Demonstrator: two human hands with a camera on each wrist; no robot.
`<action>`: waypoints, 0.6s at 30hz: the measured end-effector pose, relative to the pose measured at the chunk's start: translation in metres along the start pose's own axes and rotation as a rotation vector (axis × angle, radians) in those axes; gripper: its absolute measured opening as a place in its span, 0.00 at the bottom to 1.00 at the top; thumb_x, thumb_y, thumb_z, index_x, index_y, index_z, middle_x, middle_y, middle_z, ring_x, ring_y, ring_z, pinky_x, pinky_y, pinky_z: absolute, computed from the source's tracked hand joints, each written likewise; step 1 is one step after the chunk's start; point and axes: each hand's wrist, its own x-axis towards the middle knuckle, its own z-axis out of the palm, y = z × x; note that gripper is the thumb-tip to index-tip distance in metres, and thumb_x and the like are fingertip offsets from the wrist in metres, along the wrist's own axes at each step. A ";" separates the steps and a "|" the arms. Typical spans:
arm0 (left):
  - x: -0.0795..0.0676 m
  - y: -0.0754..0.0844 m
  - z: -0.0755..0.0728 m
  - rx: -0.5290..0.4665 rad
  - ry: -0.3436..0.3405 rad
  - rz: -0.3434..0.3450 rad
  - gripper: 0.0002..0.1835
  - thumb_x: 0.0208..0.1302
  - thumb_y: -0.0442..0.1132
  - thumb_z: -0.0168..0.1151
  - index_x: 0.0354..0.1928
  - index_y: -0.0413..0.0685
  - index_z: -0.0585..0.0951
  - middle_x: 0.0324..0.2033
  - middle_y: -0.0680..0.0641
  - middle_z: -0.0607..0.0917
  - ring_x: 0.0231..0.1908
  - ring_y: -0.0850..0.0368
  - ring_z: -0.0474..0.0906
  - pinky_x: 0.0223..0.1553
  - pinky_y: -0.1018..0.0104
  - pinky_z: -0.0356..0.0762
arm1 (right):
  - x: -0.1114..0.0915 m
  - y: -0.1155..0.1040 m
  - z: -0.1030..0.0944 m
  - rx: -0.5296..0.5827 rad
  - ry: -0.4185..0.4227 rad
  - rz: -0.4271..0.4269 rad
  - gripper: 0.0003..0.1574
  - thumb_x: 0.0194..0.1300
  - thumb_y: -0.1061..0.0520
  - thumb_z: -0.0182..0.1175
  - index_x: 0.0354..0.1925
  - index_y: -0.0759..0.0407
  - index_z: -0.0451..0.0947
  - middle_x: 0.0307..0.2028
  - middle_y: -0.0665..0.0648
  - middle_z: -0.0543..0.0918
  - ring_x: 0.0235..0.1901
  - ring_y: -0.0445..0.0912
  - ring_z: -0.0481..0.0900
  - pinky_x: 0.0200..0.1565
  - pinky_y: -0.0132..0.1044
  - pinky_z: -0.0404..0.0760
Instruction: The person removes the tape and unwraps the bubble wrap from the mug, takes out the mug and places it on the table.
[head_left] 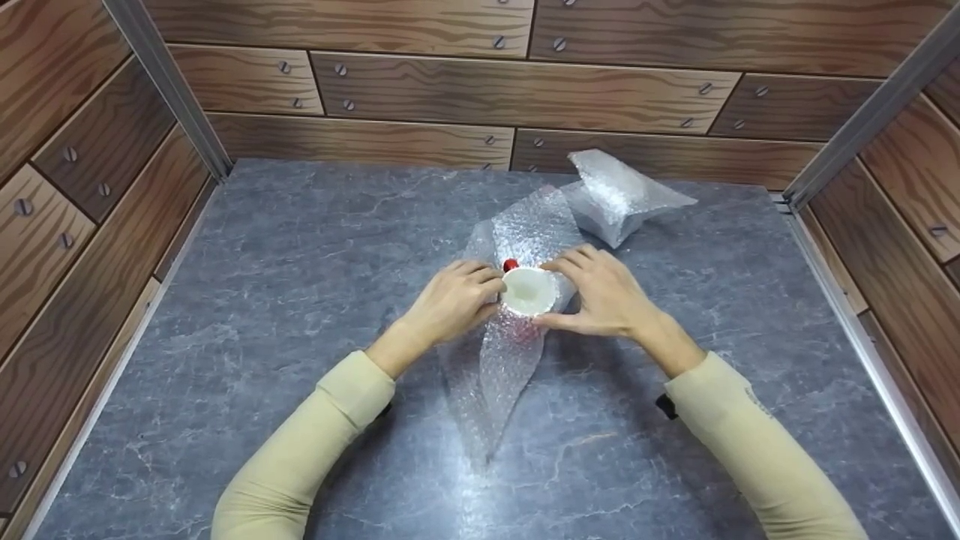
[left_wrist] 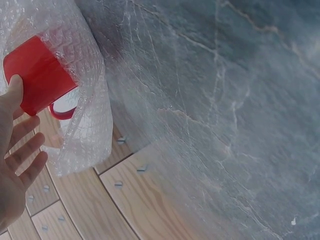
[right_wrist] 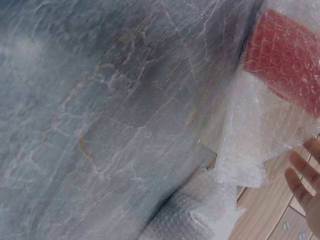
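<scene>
A bench [head_left: 300, 240] carries bubble wrap [head_left: 517, 367] running from twelve toward seven o'clock through its middle, with a crumpled bundle of film [head_left: 619, 195] between one and two. Mid-bench, the left hand [head_left: 454, 292] at nine and right hand [head_left: 604, 292] at three flank the partly covered red mug [head_left: 529, 291]: the left grips its bare side, the right the wrap against it. Apparently the wrap is being worked round it, on or off unclear; next calls for one steadying grip while the other shifts the sheet.

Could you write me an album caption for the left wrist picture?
A left hand, its thumb against a red mug partly surrounded by bubble wrap.
</scene>
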 end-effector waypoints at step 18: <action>0.000 0.000 0.001 -0.007 -0.007 -0.002 0.10 0.67 0.43 0.70 0.46 0.48 0.87 0.54 0.47 0.91 0.57 0.48 0.85 0.62 0.53 0.83 | -0.013 0.002 -0.006 -0.040 0.045 -0.026 0.53 0.53 0.17 0.67 0.61 0.53 0.81 0.56 0.59 0.85 0.57 0.56 0.80 0.58 0.52 0.83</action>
